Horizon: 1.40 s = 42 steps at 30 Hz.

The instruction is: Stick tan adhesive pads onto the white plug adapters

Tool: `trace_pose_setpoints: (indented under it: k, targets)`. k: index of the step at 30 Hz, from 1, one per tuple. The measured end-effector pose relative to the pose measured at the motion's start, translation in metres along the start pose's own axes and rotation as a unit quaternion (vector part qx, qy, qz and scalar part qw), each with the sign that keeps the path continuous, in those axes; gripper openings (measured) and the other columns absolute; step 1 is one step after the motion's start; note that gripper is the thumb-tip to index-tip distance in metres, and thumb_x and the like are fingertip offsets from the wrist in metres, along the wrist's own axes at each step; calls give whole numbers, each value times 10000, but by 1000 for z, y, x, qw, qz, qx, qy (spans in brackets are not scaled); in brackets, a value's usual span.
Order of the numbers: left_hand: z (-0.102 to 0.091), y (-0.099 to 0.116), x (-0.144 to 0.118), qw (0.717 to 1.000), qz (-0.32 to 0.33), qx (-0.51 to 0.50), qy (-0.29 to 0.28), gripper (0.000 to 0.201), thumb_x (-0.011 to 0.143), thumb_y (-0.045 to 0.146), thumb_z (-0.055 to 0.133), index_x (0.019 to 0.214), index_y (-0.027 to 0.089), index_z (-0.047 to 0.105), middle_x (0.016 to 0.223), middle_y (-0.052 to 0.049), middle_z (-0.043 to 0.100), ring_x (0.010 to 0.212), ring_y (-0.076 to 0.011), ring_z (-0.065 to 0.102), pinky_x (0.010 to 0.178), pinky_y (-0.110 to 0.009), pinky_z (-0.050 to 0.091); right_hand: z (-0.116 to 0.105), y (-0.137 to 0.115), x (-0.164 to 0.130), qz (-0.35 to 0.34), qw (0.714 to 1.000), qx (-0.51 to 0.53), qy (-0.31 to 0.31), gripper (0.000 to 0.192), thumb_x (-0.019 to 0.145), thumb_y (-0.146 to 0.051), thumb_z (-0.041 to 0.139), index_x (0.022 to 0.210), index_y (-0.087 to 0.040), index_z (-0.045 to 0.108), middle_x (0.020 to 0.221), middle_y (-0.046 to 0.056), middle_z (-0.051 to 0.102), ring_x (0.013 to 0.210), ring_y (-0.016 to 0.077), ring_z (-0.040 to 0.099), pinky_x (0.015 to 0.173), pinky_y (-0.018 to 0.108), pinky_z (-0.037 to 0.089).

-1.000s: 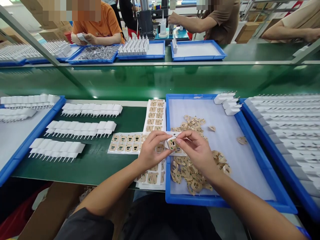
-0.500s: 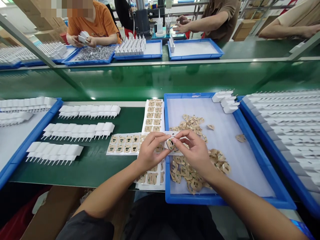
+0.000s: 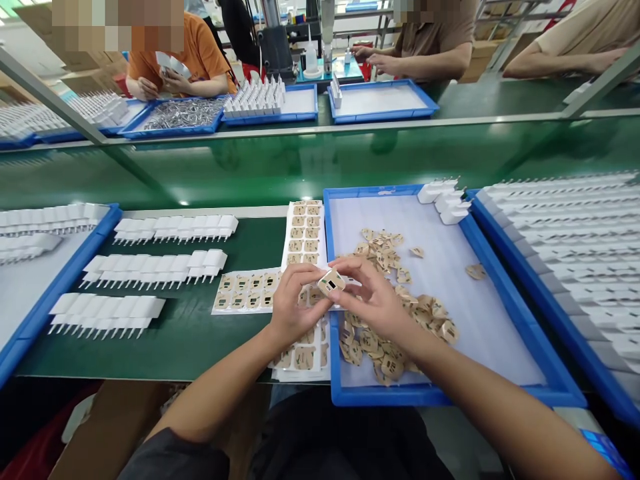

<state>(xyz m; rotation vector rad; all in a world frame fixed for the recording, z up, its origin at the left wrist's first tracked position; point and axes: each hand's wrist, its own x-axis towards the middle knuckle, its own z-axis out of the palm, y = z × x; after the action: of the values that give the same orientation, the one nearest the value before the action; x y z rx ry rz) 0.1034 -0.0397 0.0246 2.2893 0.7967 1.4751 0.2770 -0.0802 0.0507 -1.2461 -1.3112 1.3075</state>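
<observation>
**Sticker going onto the charger face, both hands on it**

The small white charger plug (image 3: 331,282) sits pinched between both hands, just above the near edge of the counter (image 3: 190,333). The left hand (image 3: 293,303) grips it from the side with thumb and fingers closed on the body, and the right hand (image 3: 373,300) has its fingertips pressed on the end where a tan label with a dark slot shows. So both hands are together, clamped on that one piece.

My read: this is the label-pressing step, and the next bit needs the label edges rubbed flat and square with the slot, without skewing it.

Right under the hands lie the sticker sheets (image 3: 245,291), one more sheet (image 3: 306,230) stretching away from them. Just beyond and below the right hand is a blue tray (image 3: 440,397) with a heap of peeled tan backings (image 3: 395,333). A few white plugs (image 3: 445,200) sit in its far corner. Off to the left of the left hand, rows of white chargers (image 3: 150,263) lie prongs down. Far right, another tray of white parts (image 3: 565,233). Other people work across the green belt (image 3: 300,167).
</observation>
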Motion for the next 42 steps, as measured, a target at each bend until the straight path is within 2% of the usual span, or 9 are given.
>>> trace_pose_setpoints:
  k: [5, 10, 16, 26, 32, 35, 38, 40, 42]
  targets:
    - [2, 1, -2, 999, 29, 19, 19, 421, 731, 139, 754, 1087, 147, 530, 999, -65, 580, 963, -146, 581, 830, -288, 507, 4, 1, -1, -6, 998, 63, 19, 311, 824, -396, 569, 1019, -157, 602, 1214, 29, 554, 1211, -17, 533, 975, 53, 508]
    - [4, 3, -4, 992, 104, 73, 17, 397, 741, 81, 698, 1085, 156, 516, 968, -66, 562, 924, -147, 564, 783, -290, 511, 10, 3, -3, 5, 995, 92, 34, 328, 795, -410, 603, 958, -130, 554, 1187, 38, 548, 1159, -11, 547, 925, 63, 518]
    - [6, -3, -7, 982, 158, 101, 16, 454, 694, 46, 723, 1090, 134, 518, 991, -86, 564, 942, -178, 565, 803, -336, 520, 13, 5, -3, 3, 992, 114, 45, 308, 784, -393, 622, 899, -118, 544, 1123, 21, 554, 1126, -23, 551, 979, 86, 504]
    - [7, -4, -9, 982, 152, 113, 15, 427, 726, 69, 709, 1096, 153, 512, 998, -81, 578, 983, -172, 580, 823, -320, 538, 14, 5, -4, 21, 991, 114, 68, 310, 790, -399, 608, 897, -114, 546, 1150, 23, 569, 1127, -14, 553, 975, 104, 496]
    - [3, -1, -5, 992, 108, 64, 4, 429, 739, 62, 679, 1123, 146, 506, 1002, -87, 570, 970, -161, 576, 818, -306, 531, 2, 2, -2, 21, 997, 65, 33, 320, 793, -413, 602, 966, -144, 597, 1194, 27, 573, 1145, 2, 563, 956, 113, 506]
    - [3, 1, -5, 994, 91, 51, -9, 433, 748, 70, 677, 1139, 150, 508, 1018, -85, 573, 981, -158, 574, 826, -300, 525, -4, 2, -3, -41, 995, -70, 61, 294, 826, -412, 558, 964, -161, 628, 1164, 23, 594, 1147, 9, 555, 1053, 176, 479]
    - [3, 1, -4, 998, 43, 32, -28, 413, 769, 117, 685, 1146, 153, 519, 1033, -82, 579, 992, -153, 574, 849, -296, 514, -7, -2, -5, -217, 941, -243, 88, 158, 818, -302, 578, 891, -192, 665, 1108, -7, 616, 1150, 13, 526, 1090, 203, 438]
    - [2, -1, -2, 999, -9, 13, -35, 377, 784, 166, 692, 1126, 152, 533, 1043, -81, 587, 1004, -150, 575, 863, -289, 504, -10, -8, -6, -313, 905, -285, 36, 100, 794, -244, 600, 854, -198, 666, 1049, -20, 631, 1120, 9, 528, 1060, 188, 448]
    - [-1, -5, 0, 998, -54, 2, -33, 349, 791, 202, 702, 1101, 150, 551, 1045, -79, 596, 1005, -146, 579, 857, -275, 498, -18, -12, -5, -302, 918, -258, -8, 110, 815, -251, 573, 856, -182, 648, 973, -17, 641, 1030, -12, 559, 984, 152, 481]
